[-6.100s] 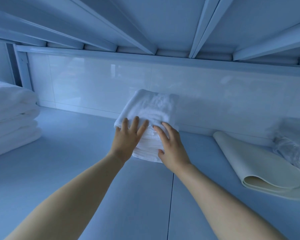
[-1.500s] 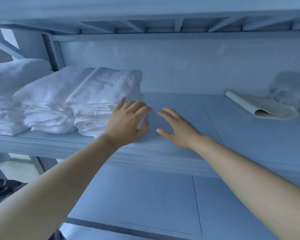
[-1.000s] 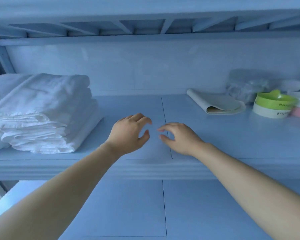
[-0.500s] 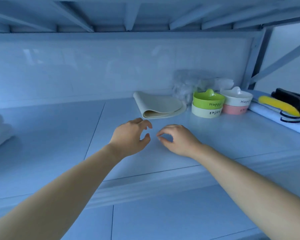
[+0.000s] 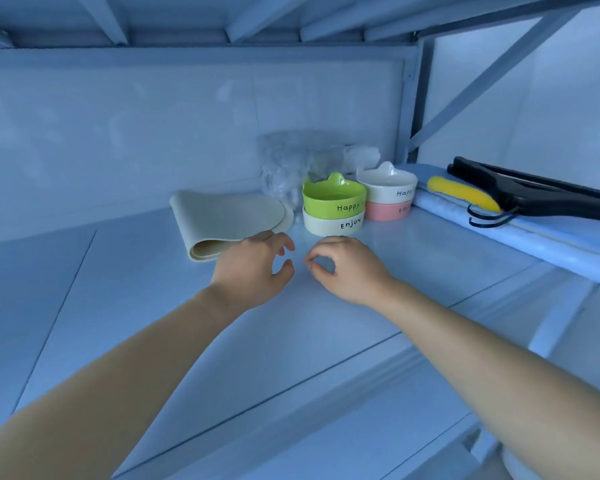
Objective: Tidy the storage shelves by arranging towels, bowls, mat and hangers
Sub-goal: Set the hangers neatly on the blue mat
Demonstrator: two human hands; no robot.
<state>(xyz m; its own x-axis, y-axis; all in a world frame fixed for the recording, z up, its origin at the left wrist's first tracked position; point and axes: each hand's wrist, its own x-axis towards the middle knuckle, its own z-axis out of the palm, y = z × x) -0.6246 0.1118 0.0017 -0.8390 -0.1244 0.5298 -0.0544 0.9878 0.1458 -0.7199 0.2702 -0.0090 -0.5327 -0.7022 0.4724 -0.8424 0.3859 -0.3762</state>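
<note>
A folded cream mat (image 5: 222, 220) lies on the shelf (image 5: 136, 289). Right of it a green bowl (image 5: 333, 197) sits stacked on a cream bowl (image 5: 331, 225). Behind them to the right a white bowl (image 5: 387, 187) sits on a pink bowl (image 5: 388, 211). Black hangers (image 5: 534, 195) and a yellow one (image 5: 463, 194) lie on a light blue pad (image 5: 534, 244) at the right. My left hand (image 5: 253, 268) hovers just in front of the mat with fingers loosely curled, holding nothing. My right hand (image 5: 347, 268) hovers in front of the cream bowl, also loosely curled and holding nothing.
A crumpled clear plastic bag (image 5: 291, 161) sits against the back wall behind the bowls. A metal upright and diagonal brace (image 5: 416, 98) bound the shelf on the right. Another shelf's underside runs overhead, and a lower shelf (image 5: 326, 445) shows below the front edge.
The view has swung right, away from the towel stacks, which have left the frame. Bowls, mat and hangers are nearer now. Both hands have moved towards them, still holding nothing.
</note>
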